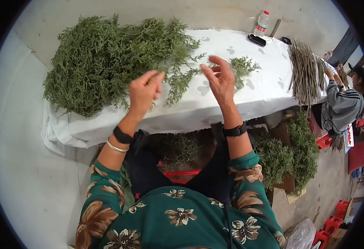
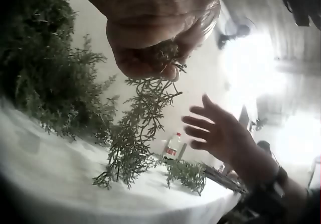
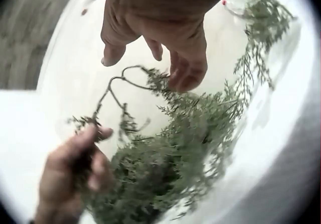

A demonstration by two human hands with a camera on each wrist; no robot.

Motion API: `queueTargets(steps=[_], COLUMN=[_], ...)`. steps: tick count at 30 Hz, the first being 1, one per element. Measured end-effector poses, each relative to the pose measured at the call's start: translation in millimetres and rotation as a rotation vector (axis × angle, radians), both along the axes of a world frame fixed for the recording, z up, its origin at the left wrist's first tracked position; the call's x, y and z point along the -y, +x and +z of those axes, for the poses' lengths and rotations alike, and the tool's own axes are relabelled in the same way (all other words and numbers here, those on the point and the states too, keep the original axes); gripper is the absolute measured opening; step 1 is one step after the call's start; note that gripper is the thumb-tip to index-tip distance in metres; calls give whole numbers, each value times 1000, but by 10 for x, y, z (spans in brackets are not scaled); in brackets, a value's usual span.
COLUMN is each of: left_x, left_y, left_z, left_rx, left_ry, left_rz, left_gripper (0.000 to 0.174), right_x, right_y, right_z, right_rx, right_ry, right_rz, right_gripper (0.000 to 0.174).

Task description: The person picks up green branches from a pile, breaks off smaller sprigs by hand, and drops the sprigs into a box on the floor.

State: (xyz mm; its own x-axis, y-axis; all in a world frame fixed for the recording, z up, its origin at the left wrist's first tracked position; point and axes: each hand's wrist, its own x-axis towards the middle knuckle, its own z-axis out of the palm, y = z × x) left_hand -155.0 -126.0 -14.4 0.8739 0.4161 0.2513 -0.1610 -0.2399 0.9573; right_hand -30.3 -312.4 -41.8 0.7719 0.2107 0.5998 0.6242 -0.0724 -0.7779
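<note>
My left hand (image 1: 143,92) pinches a green cypress-like sprig (image 2: 138,128) between thumb and fingers, over the white-clothed table (image 1: 161,114). In the left wrist view the leafy part hangs below the fingertips. A thin forked brown stem (image 3: 109,87) runs up from the left fingers toward my right hand (image 1: 221,83) in the right wrist view. That right hand is raised, its fingers apart and gently bent, with nothing gripped. Left of both hands spreads a big heap of similar greenery (image 1: 92,66). Another small sprig (image 1: 243,68) lies on the cloth just beyond the right hand.
A bundle of bare brown stems (image 1: 306,72) hangs over the table's right end. A water bottle (image 1: 262,24) and a black case (image 1: 257,40) stand at the back. More greenery (image 1: 300,153) is below, near cardboard. Another person (image 1: 344,103) sits at the far right.
</note>
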Motion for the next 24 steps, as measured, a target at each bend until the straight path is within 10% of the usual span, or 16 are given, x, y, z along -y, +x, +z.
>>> queueTargets(steps=[4,7,17,24], left_x=[275,309,429,714], left_y=[-109,-116,70,138], left_z=[-341,-467,-381,-713], left_rx=[153,323,-389,-56], left_ry=[483,974,-127,-331], left_rz=[-91,-188,-424,-234], left_gripper=[20,19,22,15], right_x=[34,78,49,-5], right_y=[-54,-47,-756,-785], right_z=[52,-264,-485,-695], right_rx=[-686,-663,-749,-428], right_ry=[364,323,666,307], right_rz=[498,506,607,89], right_gripper=[55,57,56,53])
